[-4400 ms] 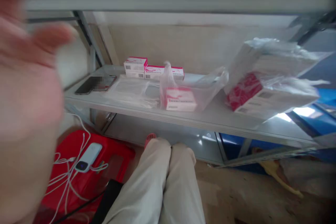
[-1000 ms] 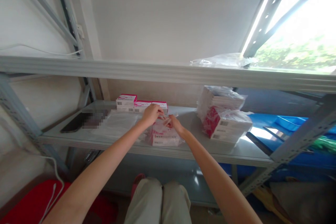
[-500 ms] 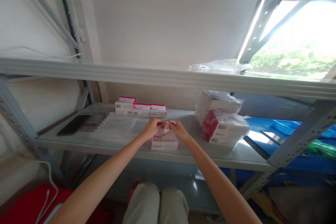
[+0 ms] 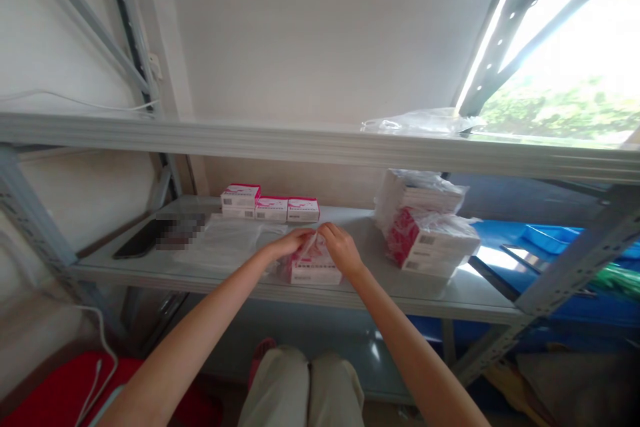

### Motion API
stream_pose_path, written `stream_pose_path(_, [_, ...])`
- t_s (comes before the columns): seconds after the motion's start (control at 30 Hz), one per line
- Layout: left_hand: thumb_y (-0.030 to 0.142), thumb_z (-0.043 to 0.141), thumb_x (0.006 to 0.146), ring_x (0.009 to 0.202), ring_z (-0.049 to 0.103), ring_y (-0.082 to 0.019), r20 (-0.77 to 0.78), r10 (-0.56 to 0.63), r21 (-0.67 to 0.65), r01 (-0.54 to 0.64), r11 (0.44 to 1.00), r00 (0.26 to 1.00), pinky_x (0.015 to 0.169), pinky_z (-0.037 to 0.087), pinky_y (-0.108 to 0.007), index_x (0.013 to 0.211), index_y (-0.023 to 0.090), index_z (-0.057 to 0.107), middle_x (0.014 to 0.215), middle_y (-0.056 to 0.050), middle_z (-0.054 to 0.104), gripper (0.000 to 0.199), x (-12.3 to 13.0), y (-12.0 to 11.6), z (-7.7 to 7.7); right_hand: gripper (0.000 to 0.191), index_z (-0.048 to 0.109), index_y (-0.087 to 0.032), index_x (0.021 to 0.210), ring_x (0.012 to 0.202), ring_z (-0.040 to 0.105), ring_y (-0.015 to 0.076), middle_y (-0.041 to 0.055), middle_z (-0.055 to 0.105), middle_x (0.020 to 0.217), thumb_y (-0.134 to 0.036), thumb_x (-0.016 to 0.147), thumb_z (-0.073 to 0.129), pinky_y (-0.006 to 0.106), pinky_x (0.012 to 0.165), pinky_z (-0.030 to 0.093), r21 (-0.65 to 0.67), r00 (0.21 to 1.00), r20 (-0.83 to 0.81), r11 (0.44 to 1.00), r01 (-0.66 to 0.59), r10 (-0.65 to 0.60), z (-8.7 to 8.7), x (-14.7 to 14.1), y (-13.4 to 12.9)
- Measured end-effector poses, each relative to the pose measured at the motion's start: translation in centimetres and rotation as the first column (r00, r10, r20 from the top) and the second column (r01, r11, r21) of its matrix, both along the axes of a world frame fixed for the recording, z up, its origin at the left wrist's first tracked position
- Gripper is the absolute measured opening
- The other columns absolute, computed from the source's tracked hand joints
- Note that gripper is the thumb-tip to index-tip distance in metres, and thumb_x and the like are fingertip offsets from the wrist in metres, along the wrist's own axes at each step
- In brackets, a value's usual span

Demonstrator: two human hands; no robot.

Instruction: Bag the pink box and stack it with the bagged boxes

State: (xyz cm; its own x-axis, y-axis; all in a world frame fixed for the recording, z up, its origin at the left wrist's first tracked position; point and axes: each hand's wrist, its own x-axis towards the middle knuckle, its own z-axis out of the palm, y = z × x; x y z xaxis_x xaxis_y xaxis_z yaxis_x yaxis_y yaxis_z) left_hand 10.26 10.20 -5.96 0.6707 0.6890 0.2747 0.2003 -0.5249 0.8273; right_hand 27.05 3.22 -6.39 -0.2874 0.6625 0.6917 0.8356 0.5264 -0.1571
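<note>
Two hands meet over a small pink-and-white box wrapped in a clear plastic bag (image 4: 314, 267), which lies near the front edge of the middle shelf (image 4: 450, 297). My left hand (image 4: 289, 243) pinches the bag's top from the left, fingers narrow on the film. My right hand (image 4: 343, 248) curls over the bag from the right, holding the plastic against the box.

To handle this well, I judge both grips should stay on the loose film, close together, with the box left resting on the shelf.

Three more boxes (image 4: 270, 207) stand in a row behind, near the wall. A flat sheet of plastic (image 4: 225, 243) lies just left, a dark phone (image 4: 137, 243) further left. A wrapped stack of boxes (image 4: 427, 233) sits well to the right. Open shelf lies between that stack and my right hand; the upper shelf (image 4: 320, 143) overhangs closely.
</note>
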Motion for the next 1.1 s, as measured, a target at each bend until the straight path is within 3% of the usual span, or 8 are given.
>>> stream_pose_path(0.13, [0.01, 0.058, 0.078, 0.083, 0.064, -0.016, 0.059, -0.037, -0.021, 0.038, 0.999, 0.998, 0.081, 0.05, -0.027, 0.078, 0.016, 0.068, 0.086, -0.003, 0.073, 0.012, 0.8, 0.3, -0.1, 0.021, 0.063, -0.019, 0.091, 0.083, 0.059, 0.02, 0.0084, 0.064, 0.092, -0.008, 0.087, 0.046, 0.029, 0.075, 0.046, -0.018, 0.998, -0.039, 0.999, 0.047, -0.048, -0.2, -0.5, 0.5])
stream_pose_path(0.37, [0.019, 0.061, 0.085, 0.086, 0.067, -0.021, 0.011, 0.254, 0.167, -0.253, 0.953, 0.967, 0.081, 0.051, -0.033, 0.085, 0.015, 0.072, 0.09, -0.008, 0.074, 0.012, 0.2, 0.1, -0.2, 0.013, 0.065, -0.022, 0.081, 0.077, 0.063, 0.0197, 0.0052, 0.069, 0.084, -0.027, 0.088, 0.055, 0.028, 0.072, 0.043, -0.097, 0.927, -0.34, 0.986, 0.135, -0.161, -0.4, 0.1, 0.6])
stream_pose_path(0.53, [0.01, 0.053, 0.089, 0.101, 0.059, -0.024, -0.206, 0.373, 0.729, -0.112, 0.675, 0.905, 0.094, 0.042, -0.039, 0.089, 0.018, 0.071, 0.098, -0.008, 0.07, 0.02, -3.9, -1.2, 0.7, 0.022, 0.066, -0.023, 0.071, 0.076, 0.064, 0.0222, 0.0054, 0.073, 0.083, -0.043, 0.08, 0.064, 0.03, 0.069, 0.041, -0.291, 0.781, -0.464, 0.904, 0.313, -0.419, -1.8, 1.6, 0.1])
stream_pose_path(0.63, [0.007, 0.051, 0.089, 0.101, 0.056, -0.025, -0.282, 0.444, 0.832, -0.014, 0.555, 0.85, 0.092, 0.039, -0.04, 0.091, 0.019, 0.071, 0.102, -0.008, 0.068, 0.023, -6.6, -1.6, -0.1, 0.028, 0.066, -0.023, 0.07, 0.082, 0.063, 0.0246, 0.0068, 0.073, 0.086, -0.05, 0.076, 0.065, 0.032, 0.073, 0.041, -0.351, 0.723, -0.468, 0.858, 0.375, -0.508, -3.5, 3.0, -0.8])
stream_pose_path(0.73, [0.006, 0.052, 0.088, 0.1, 0.055, -0.025, -0.356, 0.462, 0.852, 0.079, 0.518, 0.812, 0.09, 0.038, -0.038, 0.094, 0.019, 0.07, 0.103, -0.008, 0.067, 0.023, -7.9, -2.0, -1.7, 0.031, 0.064, -0.023, 0.066, 0.085, 0.063, 0.0258, 0.0059, 0.072, 0.082, -0.052, 0.075, 0.063, 0.036, 0.079, 0.04, -0.356, 0.739, -0.455, 0.862, 0.362, -0.498, -5.2, 4.1, -1.6])
stream_pose_path(0.87, [0.007, 0.052, 0.088, 0.097, 0.055, -0.024, -0.348, 0.457, 0.827, 0.039, 0.561, 0.818, 0.088, 0.039, -0.037, 0.093, 0.019, 0.069, 0.098, -0.007, 0.067, 0.021, -7.7, -2.7, -3.1, 0.035, 0.063, -0.022, 0.066, 0.079, 0.062, 0.0251, 0.0056, 0.069, 0.075, -0.057, 0.072, 0.06, 0.038, 0.081, 0.041, -0.421, 0.709, -0.514, 0.862, 0.282, -0.483, -6.5, 4.9, -1.6])
stream_pose_path(0.97, [0.014, 0.051, 0.092, 0.093, 0.056, -0.023, -0.245, 0.421, 0.746, -0.107, 0.657, 0.874, 0.086, 0.042, -0.035, 0.086, 0.019, 0.068, 0.091, -0.005, 0.067, 0.018, -7.7, -3.1, -3.6, 0.046, 0.061, -0.021, 0.069, 0.083, 0.062, 0.0258, 0.0078, 0.068, 0.079, -0.067, 0.069, 0.059, 0.039, 0.083, 0.043, -0.439, 0.668, -0.658, 0.898, 0.036, -0.348, -6.6, 5.6, -1.3])
stream_pose_path(1.1, [0.036, 0.059, 0.091, 0.106, 0.056, -0.024, -0.047, 0.332, 0.534, -0.258, 0.806, 0.942, 0.096, 0.043, -0.04, 0.113, 0.021, 0.062, 0.113, -0.008, 0.063, 0.027, -8.1, -2.8, -5.3, 0.081, 0.053, -0.022, 0.126, 0.123, 0.052, 0.0279, 0.0148, 0.051, 0.138, -0.075, 0.065, 0.063, 0.042, 0.099, 0.041, -0.374, 0.584, -0.806, 0.847, -0.378, -0.096, -6.3, 7.2, -1.9])
